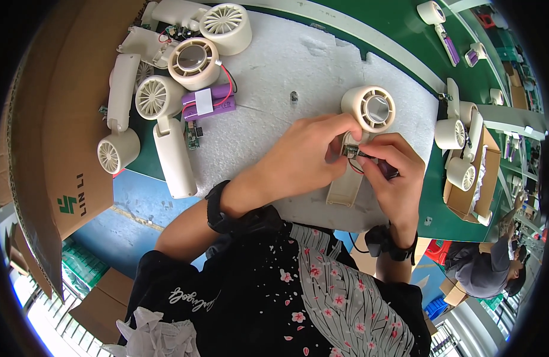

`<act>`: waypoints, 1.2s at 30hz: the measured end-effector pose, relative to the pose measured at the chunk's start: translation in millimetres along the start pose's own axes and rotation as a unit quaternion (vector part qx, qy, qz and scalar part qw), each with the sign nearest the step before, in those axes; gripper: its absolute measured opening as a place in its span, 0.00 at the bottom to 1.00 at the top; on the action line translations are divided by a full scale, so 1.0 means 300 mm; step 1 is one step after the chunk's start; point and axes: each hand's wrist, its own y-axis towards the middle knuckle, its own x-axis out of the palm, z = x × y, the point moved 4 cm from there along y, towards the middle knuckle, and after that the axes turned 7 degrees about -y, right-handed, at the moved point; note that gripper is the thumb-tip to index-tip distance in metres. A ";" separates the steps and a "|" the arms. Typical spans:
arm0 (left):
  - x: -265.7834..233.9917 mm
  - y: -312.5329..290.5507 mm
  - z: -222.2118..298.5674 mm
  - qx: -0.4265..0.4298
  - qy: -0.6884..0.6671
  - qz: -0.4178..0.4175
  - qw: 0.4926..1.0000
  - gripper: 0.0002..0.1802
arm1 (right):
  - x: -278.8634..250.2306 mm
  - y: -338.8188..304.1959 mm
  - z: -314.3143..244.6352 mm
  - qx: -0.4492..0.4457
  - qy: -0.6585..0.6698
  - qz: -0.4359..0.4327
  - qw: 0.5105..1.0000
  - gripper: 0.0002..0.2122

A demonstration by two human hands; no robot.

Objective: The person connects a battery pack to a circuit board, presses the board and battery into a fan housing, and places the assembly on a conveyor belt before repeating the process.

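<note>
Handheld fan (369, 108), one: handle opened, near table's (433, 202) near edge. Left hand (310, 149): grip closed around handle neck. Right hand (400, 169): fingertips pinched on circuit board (350, 151). Step, apparently: board fitting. Next move: probably calls for careful alignment, wires clear.

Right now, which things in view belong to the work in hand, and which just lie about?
In the work: left hand, right hand, open fan, circuit board.

Seemingly lying about: battery pack, loose board, other fans, big carton, small carton.

The held fan (365, 107) is cream — the battery pack (224, 106) purple, the shirt (280, 297) black, pink-flowered.
</note>
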 end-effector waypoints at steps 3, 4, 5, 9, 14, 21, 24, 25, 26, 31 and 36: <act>0.002 0.002 -0.001 -0.011 0.007 0.008 1.000 0.17 | 0.002 0.003 -0.005 -0.032 -0.021 0.026 0.999 0.09; 0.002 0.002 0.001 -0.014 0.008 0.010 1.000 0.17 | 0.003 0.003 -0.009 -0.048 -0.032 0.038 0.998 0.09; 0.001 0.003 0.002 -0.016 0.008 0.012 1.000 0.16 | 0.006 0.004 -0.009 -0.047 -0.031 0.038 0.998 0.09; 0.008 0.002 -0.010 -0.023 0.001 0.018 1.000 0.16 | 0.012 0.005 -0.015 -0.044 -0.050 0.056 0.996 0.09; 0.007 -0.001 -0.010 -0.025 0.005 0.017 1.000 0.15 | 0.009 0.000 -0.013 -0.017 -0.046 0.075 0.996 0.09; 0.000 -0.006 -0.010 -0.015 0.002 0.007 1.000 0.16 | 0.017 -0.007 -0.023 -0.059 -0.075 0.090 0.991 0.08; 0.002 -0.008 -0.015 0.007 -0.002 0.011 1.000 0.16 | 0.017 -0.004 -0.031 -0.062 -0.089 0.083 0.991 0.07; 0.003 -0.008 -0.014 0.025 -0.003 0.019 1.000 0.16 | 0.018 -0.004 -0.032 -0.062 -0.089 0.084 0.991 0.07; 0.003 -0.008 -0.013 0.043 -0.005 0.026 0.999 0.17 | 0.020 -0.004 -0.027 -0.042 -0.073 0.079 0.993 0.07; 0.010 -0.005 0.022 0.137 0.007 0.047 0.989 0.16 | 0.019 0.002 -0.013 0.051 -0.014 0.071 0.996 0.08; 0.006 -0.007 0.014 0.064 0.051 0.017 0.996 0.20 | 0.029 -0.005 0.030 0.100 0.011 -0.007 0.995 0.14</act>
